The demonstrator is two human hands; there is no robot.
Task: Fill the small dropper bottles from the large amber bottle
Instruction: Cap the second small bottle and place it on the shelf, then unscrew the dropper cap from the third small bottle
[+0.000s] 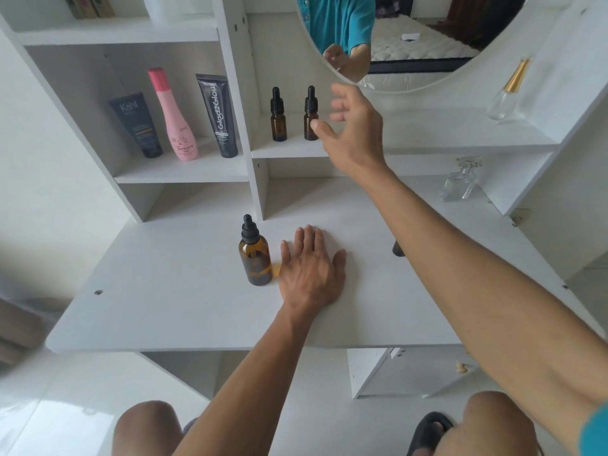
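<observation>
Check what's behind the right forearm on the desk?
A dark amber object stands on the desk, mostly covered by the right forearm; only its lower edge shows. Possibly another bottle, but its top is hidden.

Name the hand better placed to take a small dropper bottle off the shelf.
Right. The right hand is open, raised beside the nearer small amber dropper bottle; the left hand lies flat on the white desk.

A white vanity desk (184, 311) with open shelves (181, 172) stands on a pale glossy floor (49, 419). A round mirror (427, 44) reflects what seems a bed. Soft daylight.
</observation>
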